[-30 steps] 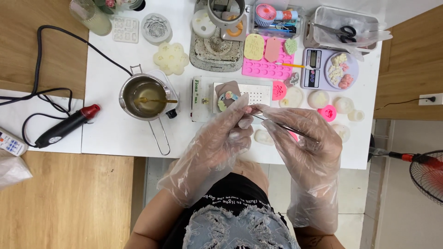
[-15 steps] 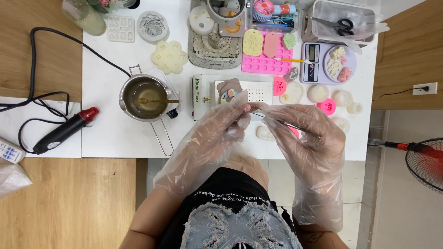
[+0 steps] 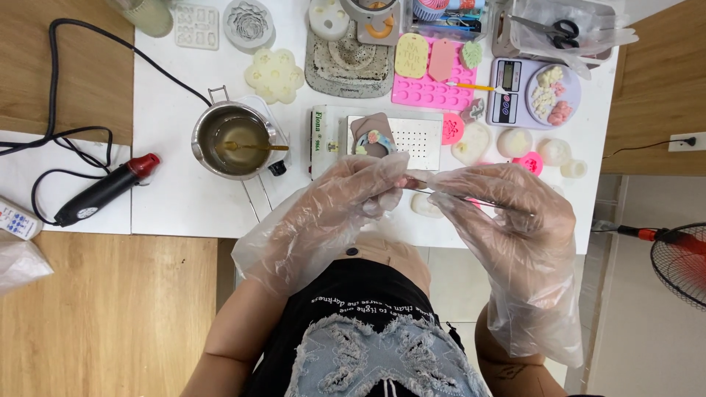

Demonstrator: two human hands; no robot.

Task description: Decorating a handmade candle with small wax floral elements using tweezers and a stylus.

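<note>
Both my hands wear loose clear plastic gloves and meet above the near edge of the white table [image 3: 176, 198]. My right hand [image 3: 507, 213] grips thin metal tweezers [image 3: 456, 195] that point left. My left hand [image 3: 346, 202] pinches something tiny at the tweezers' tips; I cannot make out what it is. Just beyond my fingertips, a brown piece decorated with small pastel bits [image 3: 372, 138] lies on a white perforated box [image 3: 412, 136].
A metal melting pot [image 3: 235, 141] with a spoon stands to the left, with a black and red heat gun [image 3: 103, 191] and its cable beyond. A pink silicone mould [image 3: 434, 73], a digital scale [image 3: 533, 92] with wax pieces, scissors [image 3: 548, 29] and several white moulds fill the back.
Both hands stay joined at the tweezers' tips and have drifted slightly toward me and right. The camera view has shifted, so the table sits higher in the frame.
</note>
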